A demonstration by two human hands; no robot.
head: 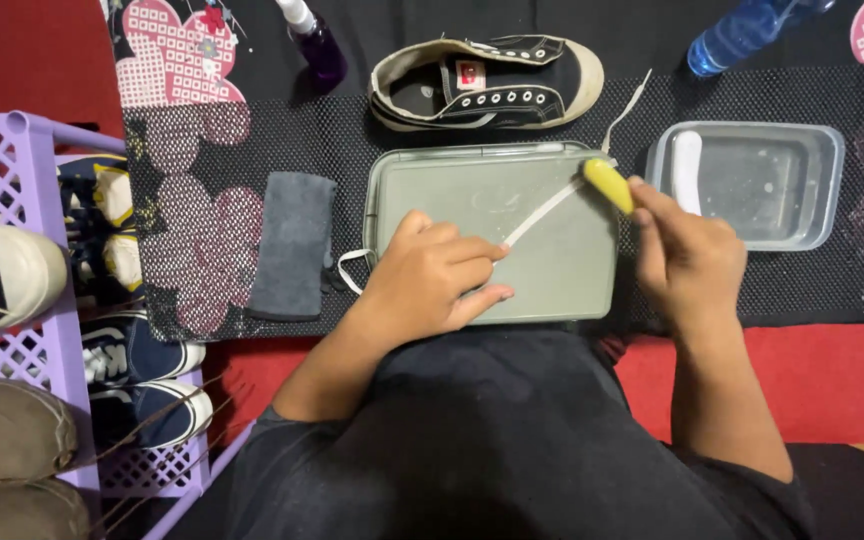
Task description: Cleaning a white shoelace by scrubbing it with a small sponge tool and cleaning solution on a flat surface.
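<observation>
A grey metal tray (552, 285) lies on a black mesh mat in front of me. Across it runs a white shoelace (544, 210), stretched flat. My left hand (432, 280) presses the lace down on the tray near its left half, fingers pointing right. My right hand (682, 250) grips a yellow-handled brush (608, 184) whose head rests on the lace near the tray's upper right corner. Behind the tray lies a black sneaker (487, 80) with a cream sole and no lace in its eyelets.
A clear plastic tub (812, 190) holding a white object sits at the right. A grey cloth (292, 245) lies left of the tray. A purple spray bottle (314, 42) and a blue bottle (742, 35) stand at the back. A purple shoe rack (22, 170) with several shoes is at the left.
</observation>
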